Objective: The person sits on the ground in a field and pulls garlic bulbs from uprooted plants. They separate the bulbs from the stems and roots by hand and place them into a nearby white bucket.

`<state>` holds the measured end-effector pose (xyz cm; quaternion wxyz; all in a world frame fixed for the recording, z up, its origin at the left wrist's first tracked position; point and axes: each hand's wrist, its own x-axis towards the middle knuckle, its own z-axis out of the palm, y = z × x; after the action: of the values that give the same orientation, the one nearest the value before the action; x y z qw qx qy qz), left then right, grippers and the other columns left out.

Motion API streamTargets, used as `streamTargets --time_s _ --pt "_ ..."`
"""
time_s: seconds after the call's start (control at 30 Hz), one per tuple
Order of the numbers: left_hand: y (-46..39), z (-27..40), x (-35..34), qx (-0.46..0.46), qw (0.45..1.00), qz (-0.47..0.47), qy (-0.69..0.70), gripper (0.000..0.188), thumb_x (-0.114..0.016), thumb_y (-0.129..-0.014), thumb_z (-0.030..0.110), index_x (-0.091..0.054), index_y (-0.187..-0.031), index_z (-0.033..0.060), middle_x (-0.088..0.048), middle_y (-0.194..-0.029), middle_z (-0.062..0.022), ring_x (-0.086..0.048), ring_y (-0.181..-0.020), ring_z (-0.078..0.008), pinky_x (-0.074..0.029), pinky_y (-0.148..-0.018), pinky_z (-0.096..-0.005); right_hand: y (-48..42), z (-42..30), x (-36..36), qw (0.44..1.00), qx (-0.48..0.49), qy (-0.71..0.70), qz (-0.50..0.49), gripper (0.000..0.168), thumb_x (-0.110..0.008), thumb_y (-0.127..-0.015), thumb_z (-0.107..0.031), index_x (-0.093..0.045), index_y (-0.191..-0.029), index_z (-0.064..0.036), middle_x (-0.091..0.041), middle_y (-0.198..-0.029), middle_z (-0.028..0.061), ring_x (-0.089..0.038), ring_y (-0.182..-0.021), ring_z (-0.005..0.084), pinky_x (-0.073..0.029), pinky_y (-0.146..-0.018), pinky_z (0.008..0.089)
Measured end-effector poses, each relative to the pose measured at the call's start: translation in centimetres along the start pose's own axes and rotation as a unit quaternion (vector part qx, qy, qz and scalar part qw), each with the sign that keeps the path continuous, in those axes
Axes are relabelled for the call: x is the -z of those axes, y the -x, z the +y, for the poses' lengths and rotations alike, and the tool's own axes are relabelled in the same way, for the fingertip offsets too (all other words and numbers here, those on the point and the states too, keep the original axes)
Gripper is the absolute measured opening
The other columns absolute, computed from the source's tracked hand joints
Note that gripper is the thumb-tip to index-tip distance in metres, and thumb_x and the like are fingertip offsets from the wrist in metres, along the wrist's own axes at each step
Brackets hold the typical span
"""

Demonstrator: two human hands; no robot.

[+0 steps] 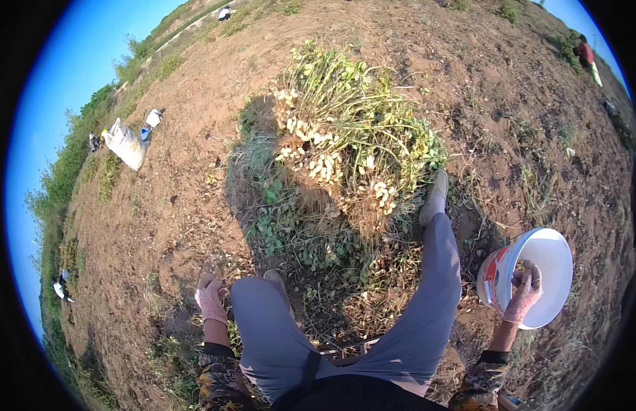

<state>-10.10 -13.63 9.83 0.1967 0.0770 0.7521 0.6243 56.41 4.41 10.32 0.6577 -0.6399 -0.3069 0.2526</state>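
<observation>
My right hand (526, 294), in a pink glove with greyish fingers, is at the mouth of a white plastic bucket (557, 272). Its fingers are curled, and something small and tan shows by the fingertips; whether they grip it is unclear. The bucket leans on the soil to the right of my right leg. Beside my left knee is my left hand (211, 299), in a matching glove, low over dry plant litter; its fingers and anything in them are hard to make out. Between my feet lies a heap of uprooted peanut plants (359, 113), with clusters of pale peanut pods (323, 167) facing me.
Shaded plant tops and weeds (277, 221) lie left of the pods. My right shoe (435, 198) touches the heap's edge. Farther left stand a white sack (125, 144) and a small blue-and-white container (146, 133). Several people, including one in red (585, 54), are far off.
</observation>
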Motion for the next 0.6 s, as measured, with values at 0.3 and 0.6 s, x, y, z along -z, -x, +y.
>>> streamTargets --time_s 0.3,0.6 --pt "0.6 1.3 -23.2 -0.193 0.915 -0.334 -0.118 0.013 -0.058 -0.082 0.013 -0.060 -0.090 0.0022 -0.057 -0.072 -0.0053 -0.054 -0.062 -0.0172 -0.046 -0.059 -0.0319 4.6 -6.5 -29.8 0.881 0.338 0.026 -0.329 0.020 -0.054 -0.089 -0.001 -0.060 -0.108 -0.002 -0.065 -0.093 0.0106 -0.064 -0.075 0.0183 -0.052 -0.063 0.0271" --pt "3.4 2.0 -24.5 -0.393 0.787 -0.412 -0.235 0.013 -0.056 -0.082 0.015 -0.060 -0.093 0.0103 -0.063 -0.086 -0.0117 -0.063 -0.074 -0.0304 -0.053 -0.065 -0.0414 9.2 -13.9 -59.3 0.432 0.685 0.468 -0.354 0.070 -0.060 -0.077 -0.009 -0.033 -0.141 -0.017 -0.035 -0.144 0.0122 -0.029 -0.135 0.0311 -0.024 -0.110 0.0473"
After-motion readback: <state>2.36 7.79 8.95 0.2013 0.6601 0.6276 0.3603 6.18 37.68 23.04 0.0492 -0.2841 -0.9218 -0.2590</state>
